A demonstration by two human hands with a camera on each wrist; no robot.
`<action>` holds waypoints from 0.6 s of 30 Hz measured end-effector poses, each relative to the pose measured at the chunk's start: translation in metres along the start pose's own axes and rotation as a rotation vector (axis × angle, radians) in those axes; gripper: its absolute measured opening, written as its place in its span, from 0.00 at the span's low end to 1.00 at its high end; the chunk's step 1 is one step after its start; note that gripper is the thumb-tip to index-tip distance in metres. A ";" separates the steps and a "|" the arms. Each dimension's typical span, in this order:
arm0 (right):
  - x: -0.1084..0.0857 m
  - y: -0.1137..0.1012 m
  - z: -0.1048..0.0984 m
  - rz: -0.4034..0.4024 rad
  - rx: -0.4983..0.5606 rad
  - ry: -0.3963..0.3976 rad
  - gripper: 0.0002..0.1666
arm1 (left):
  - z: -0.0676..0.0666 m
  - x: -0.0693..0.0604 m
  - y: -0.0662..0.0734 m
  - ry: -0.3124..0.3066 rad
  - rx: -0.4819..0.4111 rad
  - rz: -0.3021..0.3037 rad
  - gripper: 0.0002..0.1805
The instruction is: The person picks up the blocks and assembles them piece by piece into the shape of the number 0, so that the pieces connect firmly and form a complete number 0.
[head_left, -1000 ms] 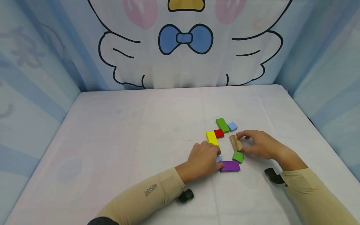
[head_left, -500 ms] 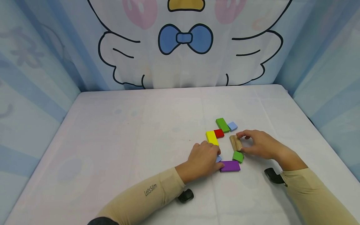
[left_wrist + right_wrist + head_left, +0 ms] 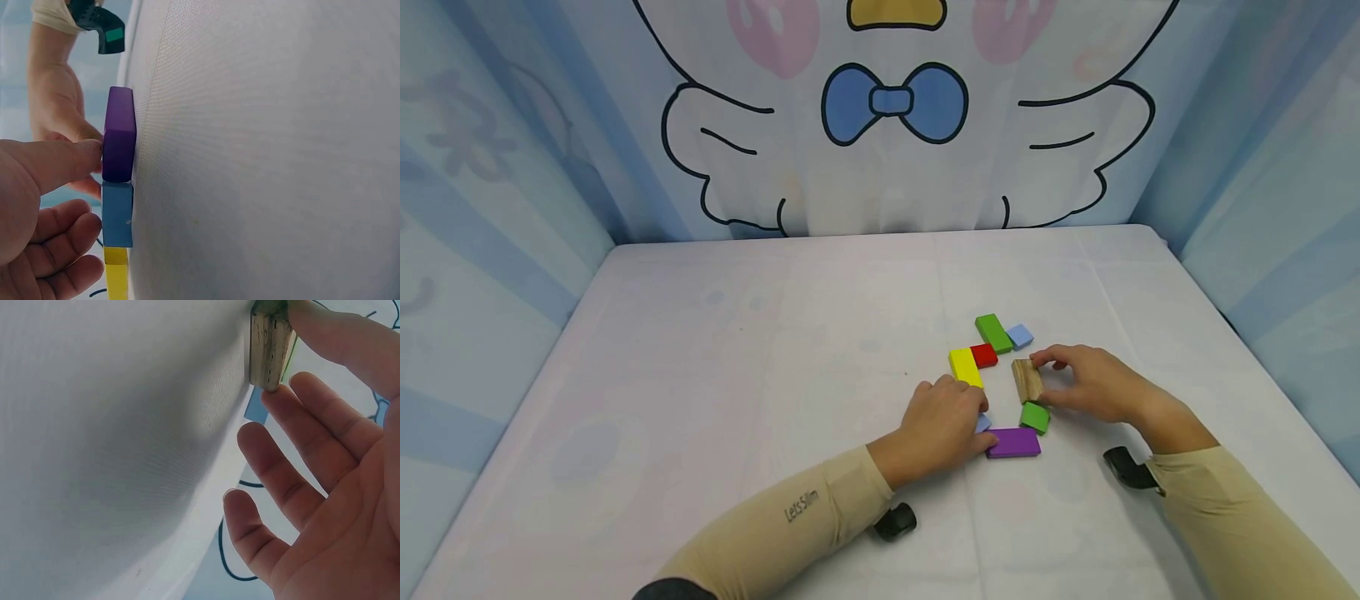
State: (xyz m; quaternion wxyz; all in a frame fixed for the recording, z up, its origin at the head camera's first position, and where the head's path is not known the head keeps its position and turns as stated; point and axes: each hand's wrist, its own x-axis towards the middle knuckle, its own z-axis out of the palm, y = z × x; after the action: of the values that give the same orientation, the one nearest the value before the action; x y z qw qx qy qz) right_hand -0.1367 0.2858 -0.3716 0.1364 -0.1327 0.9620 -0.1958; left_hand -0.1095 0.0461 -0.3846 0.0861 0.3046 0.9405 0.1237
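Right hand [image 3: 1093,385]: thumb and fingertips pinch the wood-grain block [image 3: 1026,379] at its ends. Block lies on the white cloth [image 3: 737,375], its near end against the small green block [image 3: 1035,418]. Left hand [image 3: 936,421]: thumb touches the purple block [image 3: 1017,443]; remaining fingers loosely bent beside the blue block [image 3: 117,214] and yellow block [image 3: 962,365].

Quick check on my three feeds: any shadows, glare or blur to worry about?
Head view: evenly bright, yellow block clear-edged, soft shadow beside the right sleeve; left wrist view: purple block readable, faint ripple pattern on the tablecloth; right wrist view: broad dark shadow over the tablecloth beside the wooden block; no strong glare in any.
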 end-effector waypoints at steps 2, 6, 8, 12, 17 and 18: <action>0.000 0.000 0.000 0.001 -0.001 -0.001 0.31 | 0.000 0.000 0.000 0.000 0.002 0.001 0.21; 0.000 0.001 0.000 0.003 0.000 -0.003 0.31 | 0.000 0.000 -0.001 0.001 0.005 0.005 0.21; 0.001 0.001 0.001 0.000 0.000 -0.005 0.31 | 0.001 0.000 -0.001 0.001 0.004 0.007 0.21; 0.001 0.001 0.001 -0.006 -0.005 -0.013 0.31 | 0.001 0.000 -0.001 -0.002 0.001 0.008 0.21; 0.002 0.000 0.001 -0.007 -0.010 -0.017 0.31 | 0.000 0.000 -0.001 -0.009 0.001 0.004 0.21; 0.002 0.000 0.000 -0.007 -0.009 -0.017 0.31 | 0.000 0.000 -0.001 -0.010 0.001 0.002 0.21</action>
State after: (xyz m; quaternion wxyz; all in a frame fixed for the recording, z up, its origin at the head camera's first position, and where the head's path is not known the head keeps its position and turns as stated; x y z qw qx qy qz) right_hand -0.1380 0.2850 -0.3723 0.1433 -0.1383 0.9613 -0.1906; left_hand -0.1102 0.0455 -0.3854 0.0906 0.3063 0.9397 0.1220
